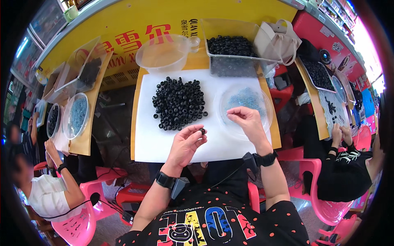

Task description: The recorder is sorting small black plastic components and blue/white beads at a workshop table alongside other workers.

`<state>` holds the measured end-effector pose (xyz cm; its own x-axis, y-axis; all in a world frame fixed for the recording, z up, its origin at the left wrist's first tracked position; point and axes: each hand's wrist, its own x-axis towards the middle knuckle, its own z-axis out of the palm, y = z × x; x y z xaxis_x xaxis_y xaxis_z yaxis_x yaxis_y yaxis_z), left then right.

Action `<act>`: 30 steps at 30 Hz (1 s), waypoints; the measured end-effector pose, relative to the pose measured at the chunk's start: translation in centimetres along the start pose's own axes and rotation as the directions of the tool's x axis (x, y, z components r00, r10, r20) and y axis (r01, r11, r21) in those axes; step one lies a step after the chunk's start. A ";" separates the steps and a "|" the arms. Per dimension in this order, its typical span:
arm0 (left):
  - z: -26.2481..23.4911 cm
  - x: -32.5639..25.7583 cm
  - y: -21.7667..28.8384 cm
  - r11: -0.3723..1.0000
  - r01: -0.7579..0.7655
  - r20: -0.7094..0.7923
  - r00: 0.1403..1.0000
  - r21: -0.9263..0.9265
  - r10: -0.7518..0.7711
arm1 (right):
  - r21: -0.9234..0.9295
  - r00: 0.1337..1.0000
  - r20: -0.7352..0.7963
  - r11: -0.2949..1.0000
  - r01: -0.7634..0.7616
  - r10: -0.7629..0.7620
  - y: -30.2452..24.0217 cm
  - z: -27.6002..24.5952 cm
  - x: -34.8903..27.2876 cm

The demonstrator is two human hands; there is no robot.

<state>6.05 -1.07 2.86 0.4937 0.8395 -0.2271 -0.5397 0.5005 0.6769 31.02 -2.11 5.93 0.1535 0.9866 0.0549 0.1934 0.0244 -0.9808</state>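
My left hand [184,148] is closed with a round black bead [202,131] pinched at its fingertips, above the front of a white sheet [164,149]. Thumb and fingers of my right hand [249,123] are pressed together over a shallow clear plastic dish [221,92]; anything between them is too small to make out. Small pale blue translucent pieces [246,98] lie in that dish. Beyond my left hand, a loose pile of black beads [179,100] is spread on the sheet.
An empty-looking translucent basin [160,53] and a clear bin of black beads [232,47] stand behind the sheet, beside a cream tote bag [277,41]. At side tables sit a person in white [47,188] on my left and one in black [349,172] on my right.
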 end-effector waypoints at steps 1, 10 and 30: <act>0.9 0.1 0.2 1.000 -0.011 -0.003 1.000 0.002 0.011 | 0.032 1.000 0.019 0.999 0.023 -0.024 -0.9 0.6 -0.6; 1.5 -0.6 -0.2 0.995 -0.101 0.013 0.995 -0.001 0.101 | -0.120 0.986 0.065 0.979 0.163 -0.156 -5.5 4.3 -4.1; -4.1 -2.8 -1.1 0.977 0.184 0.206 0.966 -0.109 -0.158 | 0.085 0.772 0.626 0.975 -0.207 0.110 -2.2 6.4 -2.2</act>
<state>2.51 -3.11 -0.13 0.7029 0.6876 -0.1820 -0.5108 0.6661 0.5435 24.07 -3.35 6.77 -0.4674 0.8651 -0.1822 0.0747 -0.1668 -0.9832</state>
